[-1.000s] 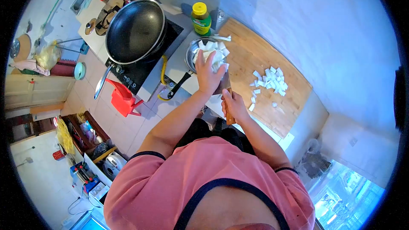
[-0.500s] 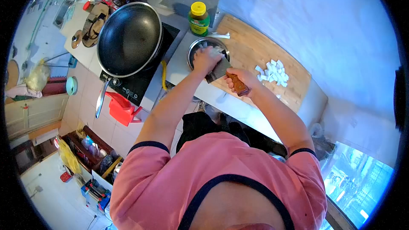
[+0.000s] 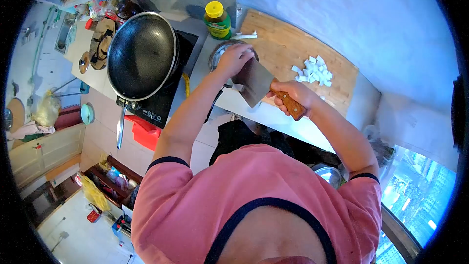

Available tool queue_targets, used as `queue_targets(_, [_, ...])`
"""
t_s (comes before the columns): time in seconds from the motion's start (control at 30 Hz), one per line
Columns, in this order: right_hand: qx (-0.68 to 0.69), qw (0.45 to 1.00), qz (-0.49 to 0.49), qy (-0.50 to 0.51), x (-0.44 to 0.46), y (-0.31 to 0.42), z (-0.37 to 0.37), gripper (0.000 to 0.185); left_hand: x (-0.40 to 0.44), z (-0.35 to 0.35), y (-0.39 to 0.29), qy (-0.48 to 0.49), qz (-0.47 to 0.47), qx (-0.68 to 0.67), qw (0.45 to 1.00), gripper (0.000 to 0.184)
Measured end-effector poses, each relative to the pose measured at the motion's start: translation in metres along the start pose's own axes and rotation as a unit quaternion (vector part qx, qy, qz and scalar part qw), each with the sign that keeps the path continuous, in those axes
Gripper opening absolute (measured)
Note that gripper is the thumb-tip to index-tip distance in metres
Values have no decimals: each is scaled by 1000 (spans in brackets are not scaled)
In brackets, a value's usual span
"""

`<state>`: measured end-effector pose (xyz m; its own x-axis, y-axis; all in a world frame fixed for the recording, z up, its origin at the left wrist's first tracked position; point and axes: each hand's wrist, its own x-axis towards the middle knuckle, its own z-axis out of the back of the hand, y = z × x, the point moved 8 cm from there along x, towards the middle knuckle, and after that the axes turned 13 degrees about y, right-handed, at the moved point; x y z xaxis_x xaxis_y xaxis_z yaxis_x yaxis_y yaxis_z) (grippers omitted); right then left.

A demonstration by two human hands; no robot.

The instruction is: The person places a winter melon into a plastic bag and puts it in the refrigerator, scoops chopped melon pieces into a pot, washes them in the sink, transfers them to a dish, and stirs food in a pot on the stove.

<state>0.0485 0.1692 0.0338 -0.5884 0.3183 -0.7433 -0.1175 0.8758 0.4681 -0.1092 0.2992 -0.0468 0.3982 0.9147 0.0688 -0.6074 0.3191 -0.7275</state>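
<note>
My right hand (image 3: pixel 295 99) grips the wooden handle of a cleaver (image 3: pixel 254 80), whose wide blade points left and is tilted beside the metal bowl. Over the bowl (image 3: pixel 211 62), my left hand (image 3: pixel 234 61) has its fingers bent at the blade's upper corner; it appears to touch the blade and holds nothing that I can see. White cut pieces lie in the bowl, partly hidden by this hand. On the wooden cutting board (image 3: pixel 278 44) is a pile of white cubes (image 3: pixel 315 71). A long white strip (image 3: pixel 245 35) rests at the board's left edge.
A jar with a yellow lid (image 3: pixel 217 22) stands behind the bowl. To the left, a large black wok (image 3: pixel 141 56) sits tilted on an induction cooker (image 3: pixel 166 102), its handle sticking out toward me. A red plastic stool (image 3: pixel 144 132) is on the floor below.
The cleaver has moved slightly right and its blade now shows more broadly. My left hand has come up out of the bowl to the blade's upper corner. The view has shifted a little.
</note>
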Motion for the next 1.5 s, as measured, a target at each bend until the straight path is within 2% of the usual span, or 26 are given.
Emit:
queue_targets(0.07, [14,1000,-2,13,0,-2,5,33,3,-15,16,83,42,-26,995,26])
queue_targets(0.13, [31,999,-8,24,-2,-8,6,33,-7,-11,36,70,73,17,995,21])
queue_targets(0.2, [11,999,37,4,-8,0,7,33,-22,10,34,-25,53,74,996,18])
queue_targets(0.23, [19,998,57,12,-3,-4,13,33,-27,18,26,-47,30,40,998,16])
queue_targets(0.27, [23,998,63,10,5,-9,18,33,-36,26,7,-44,23,42,998,16])
queue_targets(0.33, [8,994,107,-12,14,-13,27,31,-56,27,-41,8,6,-70,998,17])
queue_targets(0.4, [26,989,148,1,18,-13,20,30,-70,13,-60,19,-72,12,997,17])
queue_targets(0.47, [-4,987,163,-18,19,-15,17,27,-76,11,-28,-23,10,-52,998,16])
queue_targets(0.5, [3,984,179,-12,19,-18,16,25,-77,9,-12,-14,3,-50,999,16])
queue_targets(0.57, [-1,975,218,-27,5,-29,24,25,-76,16,-5,-63,21,213,975,17])
queue_targets(0.6, [-10,968,250,-39,-3,-33,27,25,-73,11,-7,-59,17,216,974,17])
queue_targets(0.67, [-10,950,307,-57,-16,-62,51,20,-58,7,-24,-59,88,38,994,15])
queue_targets(0.7, [0,938,337,-80,-20,-84,68,18,-46,-6,-43,-28,85,-28,996,16])
queue_targets(0.77, [-18,921,365,-139,-40,-117,98,18,-13,-49,-77,26,-2,-60,998,15])
queue_targets(0.8, [-31,950,262,-167,-36,-158,124,23,5,-78,-83,76,-16,-53,996,15])
queue_targets(0.83, [-20,940,224,-256,-59,-170,133,23,21,-112,-84,127,-29,-47,990,14])
queue_targets(0.87, [16,910,228,-345,-74,-185,148,22,38,-144,-80,127,-51,-56,989,14])
queue_targets(0.9, [129,899,216,-359,-85,-211,161,27,57,-170,-76,125,-72,-64,987,13])
queue_targets(0.97, [108,870,189,-442,-97,-254,191,38,93,-207,-76,116,-54,2,992,14])
queue_targets(1.0, [153,864,179,-446,-102,-273,198,39,103,-222,-71,111,-31,63,991,15])
queue_targets(1.13, [228,832,193,-468,-96,-324,235,44,127,-265,-51,152,-40,74,985,14])
queue_targets(1.3, [340,785,222,-469,-80,-326,268,41,128,-241,-17,123,-45,127,983,8])
queue_targets(1.37, [311,799,228,-461,-79,-316,288,40,129,-220,-9,95,-25,161,982,8])
queue_targets(1.43, [273,816,231,-454,-80,-298,309,40,120,-182,-21,-21,18,256,966,8])
queue_targets(1.47, [241,829,247,-439,-79,-289,323,44,124,-185,-27,-23,19,256,966,8])
queue_targets(1.5, [236,837,235,-435,-80,-287,339,44,128,-201,-37,29,-30,230,972,11])
